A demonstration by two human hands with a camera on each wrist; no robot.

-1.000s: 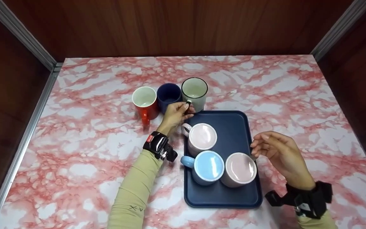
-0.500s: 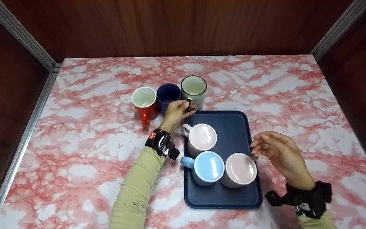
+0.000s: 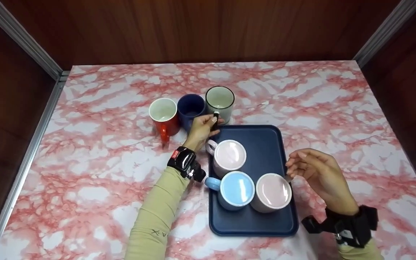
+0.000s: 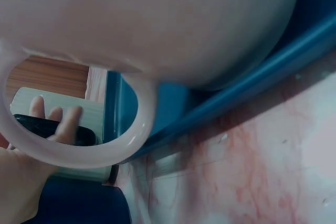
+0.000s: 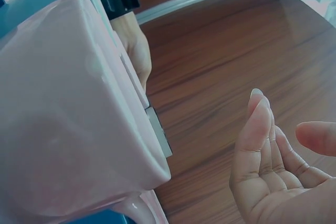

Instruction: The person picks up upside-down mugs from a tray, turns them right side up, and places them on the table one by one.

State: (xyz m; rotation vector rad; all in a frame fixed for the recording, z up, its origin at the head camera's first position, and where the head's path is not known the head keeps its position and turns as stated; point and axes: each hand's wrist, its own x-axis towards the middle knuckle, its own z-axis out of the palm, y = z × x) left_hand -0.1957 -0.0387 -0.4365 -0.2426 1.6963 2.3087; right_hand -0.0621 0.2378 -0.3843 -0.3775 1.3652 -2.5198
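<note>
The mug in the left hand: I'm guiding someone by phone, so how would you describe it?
Start at the dark blue tray and look just past the left end of its far edge. There the left hand grips a pale mug by its handle. Its black rim and black handle set it apart from the dark blue mug and red mug to its left.

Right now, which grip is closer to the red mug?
Left. The left grip is just right of the red mug; the right grip is farther off, across the tray.

The letter X (image 3: 155, 232) shows on the left sleeve (image 3: 161, 202), well behind the left fingers (image 3: 214, 133); the nearer red label (image 3: 174, 154) is illegible.
</note>
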